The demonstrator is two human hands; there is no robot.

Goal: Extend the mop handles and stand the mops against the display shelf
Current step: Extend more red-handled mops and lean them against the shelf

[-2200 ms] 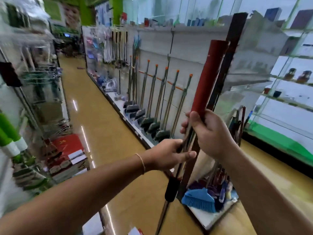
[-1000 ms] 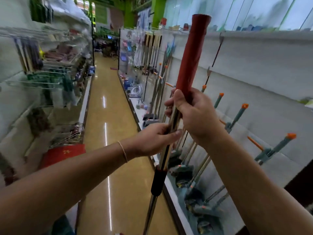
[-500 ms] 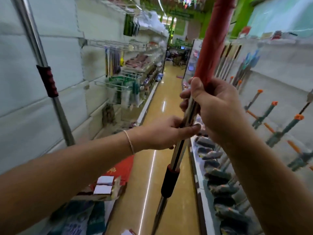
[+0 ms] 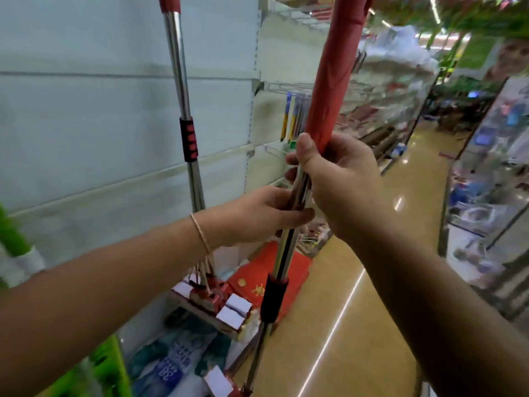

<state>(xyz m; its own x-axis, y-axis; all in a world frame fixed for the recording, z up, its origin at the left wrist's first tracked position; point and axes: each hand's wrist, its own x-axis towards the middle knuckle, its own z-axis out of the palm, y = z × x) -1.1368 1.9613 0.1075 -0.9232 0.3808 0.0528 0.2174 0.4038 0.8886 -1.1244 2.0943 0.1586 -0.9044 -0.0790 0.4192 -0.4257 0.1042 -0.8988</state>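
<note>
Beside the white display shelf (image 4: 86,116) at left, where one mop (image 4: 187,138) already leans, a second mop (image 4: 289,242) is held upright, right hand (image 4: 340,181) gripping its red sleeve (image 4: 332,78), left hand (image 4: 266,213) clasping the steel tube, apparently to extend it.

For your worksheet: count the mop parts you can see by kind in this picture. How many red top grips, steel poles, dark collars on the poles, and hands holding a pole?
Red top grips: 2 (held mop, standing mop)
Steel poles: 2 (held, standing)
Dark collars: 2 (held, standing)
Hands on a pole: 2 (left hand, right hand)
Total: 8
</note>
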